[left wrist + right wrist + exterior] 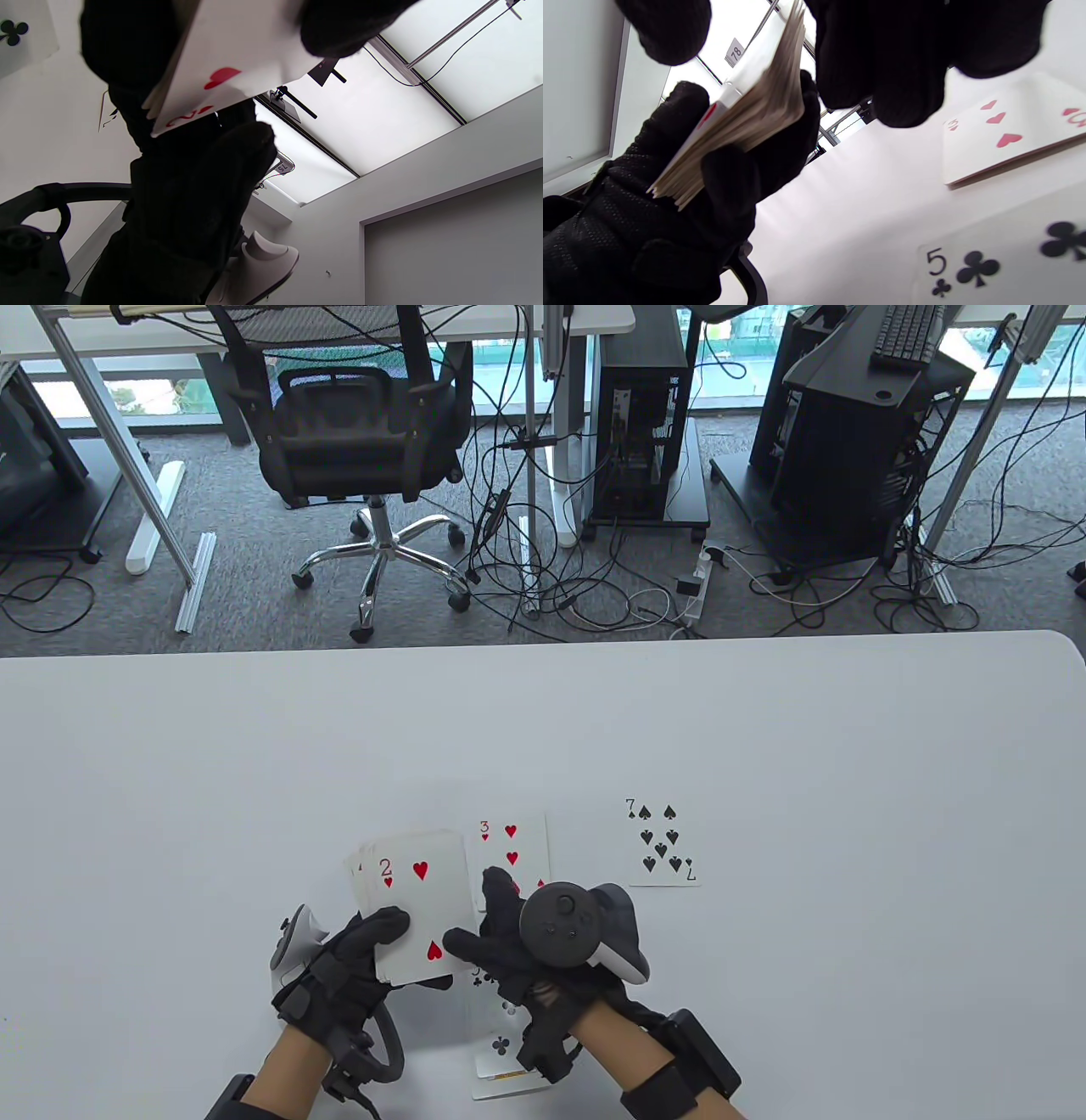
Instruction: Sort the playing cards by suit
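Observation:
My left hand holds the deck face up, thumb on the top card, the 2 of hearts. The deck also shows edge-on in the right wrist view. My right hand is beside the deck. Its thumb lies over the 2's lower right corner and its fingers are spread by the right edge. I cannot tell if they touch it. The 3 of hearts tops a small pile on the table. The 7 of spades lies to its right. The 5 of clubs lies under my right wrist.
The white table stretches far and to both sides of the cards. Its far edge runs across the middle of the table view. Beyond it are an office chair, cables and computer towers on the floor.

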The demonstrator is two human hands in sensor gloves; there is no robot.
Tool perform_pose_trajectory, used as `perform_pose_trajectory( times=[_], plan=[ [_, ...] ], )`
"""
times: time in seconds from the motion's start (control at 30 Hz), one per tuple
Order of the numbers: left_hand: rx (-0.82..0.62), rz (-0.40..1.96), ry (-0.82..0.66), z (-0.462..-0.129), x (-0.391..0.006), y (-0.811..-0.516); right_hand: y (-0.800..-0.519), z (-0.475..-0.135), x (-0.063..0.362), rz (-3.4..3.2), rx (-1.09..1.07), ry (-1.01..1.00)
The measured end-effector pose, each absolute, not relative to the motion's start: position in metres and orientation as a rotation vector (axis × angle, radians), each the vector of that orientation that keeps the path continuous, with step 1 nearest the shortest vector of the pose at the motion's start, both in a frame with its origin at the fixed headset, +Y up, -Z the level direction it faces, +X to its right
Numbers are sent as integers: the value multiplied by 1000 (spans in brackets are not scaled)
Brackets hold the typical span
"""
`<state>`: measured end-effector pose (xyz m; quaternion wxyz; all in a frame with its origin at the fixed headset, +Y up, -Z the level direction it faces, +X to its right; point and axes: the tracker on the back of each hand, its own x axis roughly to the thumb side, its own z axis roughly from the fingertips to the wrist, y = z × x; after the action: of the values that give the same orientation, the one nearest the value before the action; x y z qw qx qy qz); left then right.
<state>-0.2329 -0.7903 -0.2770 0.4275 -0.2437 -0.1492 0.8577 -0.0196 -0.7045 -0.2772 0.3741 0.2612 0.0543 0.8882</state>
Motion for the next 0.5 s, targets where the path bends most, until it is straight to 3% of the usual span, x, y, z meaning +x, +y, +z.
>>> perform_pose_trajectory(
  times=[0.2,0.5],
  plan=[
    [-598,2137,-386,-278,-233,-789,-708,-280,-23,2285,615,-97],
    [-586,2132,-383,-278,-234,-789,-718,-300,-10,2122,513,69]
  ],
)
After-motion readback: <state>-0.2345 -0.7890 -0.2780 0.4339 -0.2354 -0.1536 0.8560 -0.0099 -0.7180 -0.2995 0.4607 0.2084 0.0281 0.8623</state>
